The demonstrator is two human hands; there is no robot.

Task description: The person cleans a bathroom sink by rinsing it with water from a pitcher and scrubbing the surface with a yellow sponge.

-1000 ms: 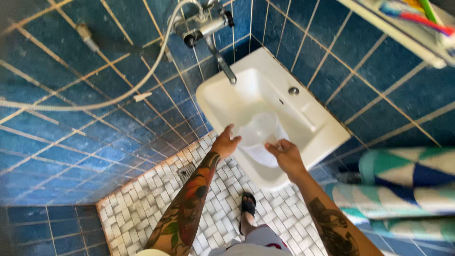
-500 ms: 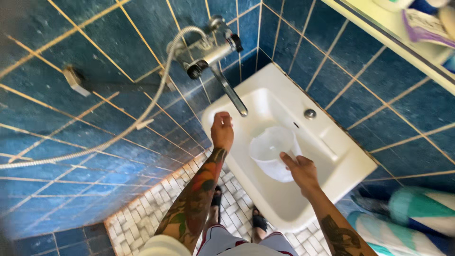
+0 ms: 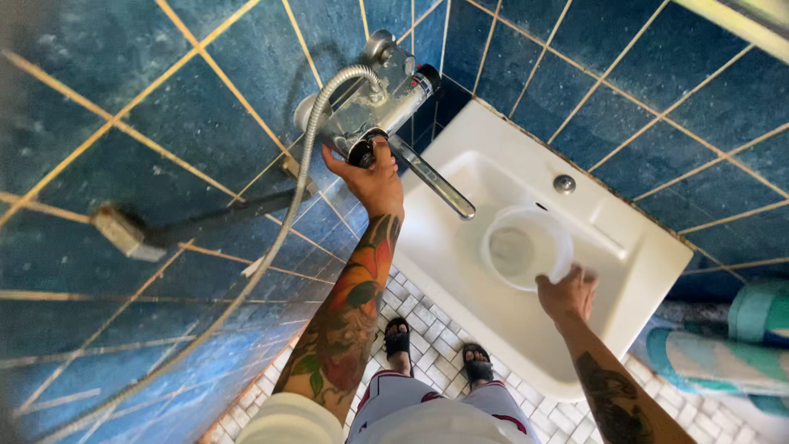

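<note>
My left hand [image 3: 371, 177] reaches up and grips the lower knob of the chrome wall mixer tap [image 3: 374, 103]. The tap's long spout [image 3: 436, 182] juts out over the white sink [image 3: 612, 316]. My right hand [image 3: 565, 293] holds the near rim of a clear plastic tub [image 3: 526, 247] that sits inside the sink basin, below and right of the spout's tip. Both forearms are tattooed.
A metal shower hose [image 3: 271, 238] runs from the tap down the blue tiled wall, past a wall bracket [image 3: 123, 232]. My sandalled feet [image 3: 436, 349] stand on white mosaic floor. A striped towel [image 3: 723, 345] lies at the right of the sink.
My left hand rose from the sink's near edge up to the tap knob. My right hand stayed on the tub's rim. The camera moved closer to the tap.
</note>
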